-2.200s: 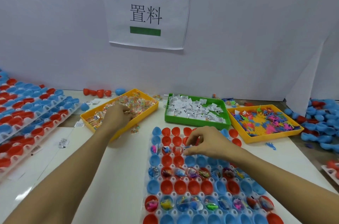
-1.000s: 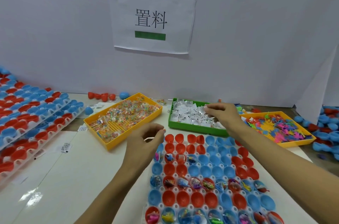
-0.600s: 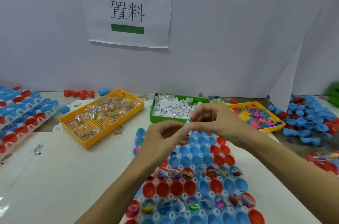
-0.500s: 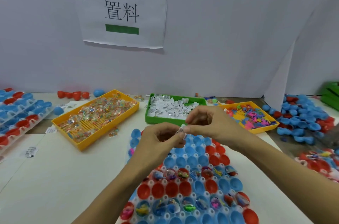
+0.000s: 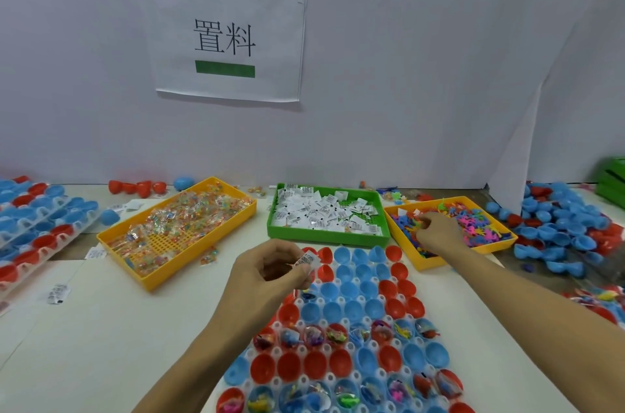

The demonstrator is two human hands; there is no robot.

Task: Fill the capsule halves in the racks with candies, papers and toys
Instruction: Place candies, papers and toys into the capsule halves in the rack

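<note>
Hands: half a second ago I had both together above the rack, passing a paper between them; now they are well apart.
Left hand (image 5: 270,272): it hovers over the far left corner of the rack (image 5: 341,338), fingers curled, thumb and forefinger pinching a small printed paper (image 5: 307,259).
Right hand (image 5: 436,231): it has gone from the middle out to the toy tray (image 5: 429,260) on the right, and its fingers are curled down into the coloured toys (image 5: 473,223). I cannot tell whether they have hold of one.
Rack: red and blue capsule halves (image 5: 355,307) sit in rows on the worktop (image 5: 101,328). The far rows hold nothing that I can see; one row across the middle and the nearest row have bits in them.
Paper tray (image 5: 324,236): green, just beyond the rack, with folded papers heaped in it.
Candy tray (image 5: 148,274): yellow, to the left, wrapped candies (image 5: 189,213) inside.
View: my camera sits lower and nearer the rack than before, and the wall sign (image 5: 225,37) shows higher up.
</note>
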